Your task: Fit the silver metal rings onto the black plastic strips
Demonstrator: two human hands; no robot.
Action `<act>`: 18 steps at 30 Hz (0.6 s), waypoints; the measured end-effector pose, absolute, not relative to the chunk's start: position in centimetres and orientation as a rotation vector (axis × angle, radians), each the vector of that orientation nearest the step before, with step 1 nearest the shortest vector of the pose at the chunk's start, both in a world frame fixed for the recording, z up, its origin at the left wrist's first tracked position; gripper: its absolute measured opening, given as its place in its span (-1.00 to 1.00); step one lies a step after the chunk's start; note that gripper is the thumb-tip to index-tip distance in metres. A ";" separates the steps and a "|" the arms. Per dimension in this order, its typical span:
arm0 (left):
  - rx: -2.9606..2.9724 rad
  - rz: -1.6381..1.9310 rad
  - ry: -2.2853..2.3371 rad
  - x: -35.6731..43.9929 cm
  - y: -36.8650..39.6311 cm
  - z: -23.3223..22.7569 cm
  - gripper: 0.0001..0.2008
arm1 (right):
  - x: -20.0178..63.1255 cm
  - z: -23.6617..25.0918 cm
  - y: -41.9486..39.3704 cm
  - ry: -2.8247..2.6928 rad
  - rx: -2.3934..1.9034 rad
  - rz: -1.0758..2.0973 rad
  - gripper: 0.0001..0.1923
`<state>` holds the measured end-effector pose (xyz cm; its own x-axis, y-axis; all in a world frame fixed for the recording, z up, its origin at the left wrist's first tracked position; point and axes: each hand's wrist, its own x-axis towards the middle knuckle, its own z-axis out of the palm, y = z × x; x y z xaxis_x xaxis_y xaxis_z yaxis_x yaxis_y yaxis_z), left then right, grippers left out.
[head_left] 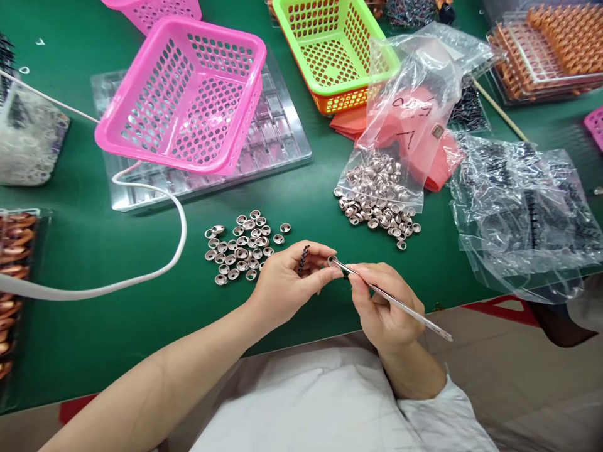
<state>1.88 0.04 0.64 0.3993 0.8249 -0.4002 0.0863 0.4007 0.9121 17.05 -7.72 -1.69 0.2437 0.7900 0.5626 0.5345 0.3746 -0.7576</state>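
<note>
Between the thumb and forefinger of my left hand (294, 276) is a small metal ring-like cup (332, 260). A short strip of small black parts (303, 258) also sits in that hand, against the curled fingers. My right hand (389, 301) grips slim metal tweezers (405, 307) like a pen, their tip at the metal cup. Whether the tip touches the cup or something inside it is too small to tell. Left of my hands, similar metal cups (242, 252) lie spread out on the green table (188, 339). A denser pile of them (377, 194) lies to the right, partly under a clear plastic bag (419, 81).
A pink basket (257, 100) stands on a clear plastic tray (292, 150), with a white cord (181, 232) looping in front. Farther back is a green basket (391, 63). Bagged black parts (532, 201) lie right, copper-coloured parts (565, 37) behind them. More copper-coloured parts (14, 270) line the left edge.
</note>
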 end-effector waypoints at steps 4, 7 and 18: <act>1.068 0.600 1.070 1.9 0.0 0.8 -0.75 | 17.0 -1.7 -7.7 -1.414 -1.293 0.256 -0.61; 1.065 0.600 1.067 2.0 0.1 0.9 -0.76 | 17.1 -1.7 -7.8 -1.421 -1.288 0.262 -0.61; 1.078 0.592 1.078 1.9 0.2 1.1 -0.76 | 16.9 -1.3 -7.6 -1.430 -1.301 0.249 -0.67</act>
